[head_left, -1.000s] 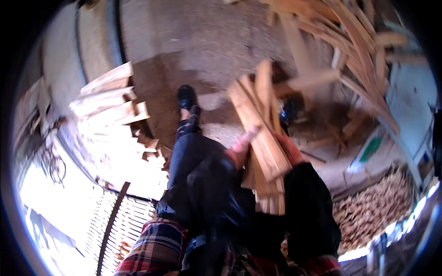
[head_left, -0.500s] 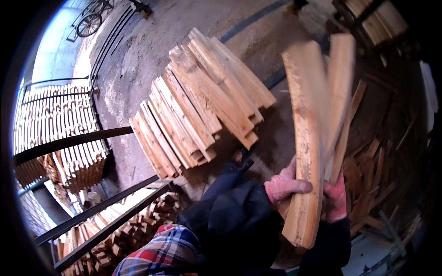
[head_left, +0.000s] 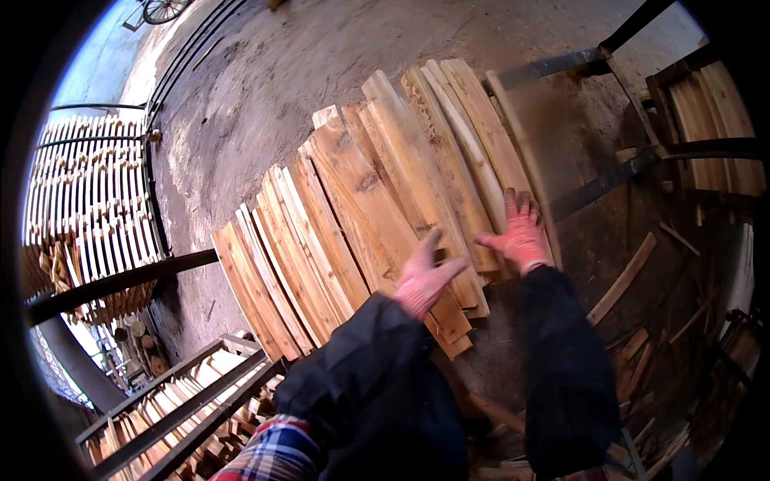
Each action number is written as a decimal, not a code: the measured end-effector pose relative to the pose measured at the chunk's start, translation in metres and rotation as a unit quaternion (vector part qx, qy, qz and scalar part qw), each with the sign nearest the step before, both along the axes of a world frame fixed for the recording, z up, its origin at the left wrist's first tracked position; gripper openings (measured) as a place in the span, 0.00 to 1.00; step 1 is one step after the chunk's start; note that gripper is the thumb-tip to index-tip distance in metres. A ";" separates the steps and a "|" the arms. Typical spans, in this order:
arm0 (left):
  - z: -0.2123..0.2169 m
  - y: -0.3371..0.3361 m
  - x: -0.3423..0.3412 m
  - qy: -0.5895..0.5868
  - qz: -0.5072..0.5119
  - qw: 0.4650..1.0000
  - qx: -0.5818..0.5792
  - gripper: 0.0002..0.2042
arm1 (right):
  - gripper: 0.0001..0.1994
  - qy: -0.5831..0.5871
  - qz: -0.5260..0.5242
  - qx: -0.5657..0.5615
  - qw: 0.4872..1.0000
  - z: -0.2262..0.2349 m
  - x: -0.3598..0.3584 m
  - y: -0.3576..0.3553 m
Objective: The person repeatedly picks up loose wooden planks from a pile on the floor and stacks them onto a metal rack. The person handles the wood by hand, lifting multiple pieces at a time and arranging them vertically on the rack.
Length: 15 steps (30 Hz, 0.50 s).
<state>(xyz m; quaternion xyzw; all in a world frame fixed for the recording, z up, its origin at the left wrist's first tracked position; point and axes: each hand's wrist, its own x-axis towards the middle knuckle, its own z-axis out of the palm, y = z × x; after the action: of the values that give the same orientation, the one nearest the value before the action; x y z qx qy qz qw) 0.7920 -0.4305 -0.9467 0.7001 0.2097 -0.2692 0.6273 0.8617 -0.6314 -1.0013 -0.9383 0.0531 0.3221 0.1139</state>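
A row of rough wooden boards point(head_left: 345, 184) lies side by side before me, their ends uneven. My right hand point(head_left: 521, 234), in a pink-red work glove, is open on the boards at the row's right end, fingers spread. Next to its fingers runs a thin board point(head_left: 525, 160) at the outer right edge. My left hand point(head_left: 429, 276), also gloved, is open over the near ends of the middle boards, thumb and fingers apart. Whether it touches the wood I cannot tell. Neither hand holds anything.
Dark metal bars point(head_left: 597, 188) extend from the row on the right, and another bar point(head_left: 120, 284) on the left. Racks of stacked wood strips point(head_left: 88, 192) stand at left, lower left point(head_left: 176, 417) and far right point(head_left: 714, 120). Loose scraps point(head_left: 626, 276) litter the floor at lower right.
The boards I held in both hands are let go and now lie at the right end of the row. Both hands have moved forward and left and opened. The view has shifted.
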 end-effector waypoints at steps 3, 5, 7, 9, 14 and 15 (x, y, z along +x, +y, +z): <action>-0.007 0.052 -0.027 -0.013 0.152 0.980 0.124 0.37 | 0.55 -0.086 -0.053 -0.021 0.995 -0.027 -0.008 0.009; -0.023 0.082 -0.023 0.004 0.164 0.972 0.166 0.35 | 0.47 -0.168 -0.013 0.031 0.985 -0.029 -0.015 -0.007; -0.051 0.101 -0.005 0.049 -0.227 0.857 0.460 0.28 | 0.34 -0.135 -0.081 0.062 0.986 -0.029 -0.041 -0.014; -0.076 0.101 0.006 -0.018 -0.252 0.862 0.439 0.31 | 0.33 -0.150 -0.124 0.118 0.974 -0.029 -0.093 -0.021; -0.068 0.044 0.018 -0.064 -0.043 0.951 0.300 0.40 | 0.41 0.003 -0.390 0.213 0.896 -0.027 -0.311 -0.029; -0.058 0.020 0.020 -0.065 -0.073 0.942 0.321 0.42 | 0.41 0.051 -0.422 0.186 0.886 -0.024 -0.360 -0.041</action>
<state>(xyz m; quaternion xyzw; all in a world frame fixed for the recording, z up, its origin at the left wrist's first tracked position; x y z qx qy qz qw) 0.8116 -0.4108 -1.0043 0.8936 0.1915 -0.1867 0.3604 0.5018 -0.6728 -1.0253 -0.7715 0.3886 0.2951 0.4083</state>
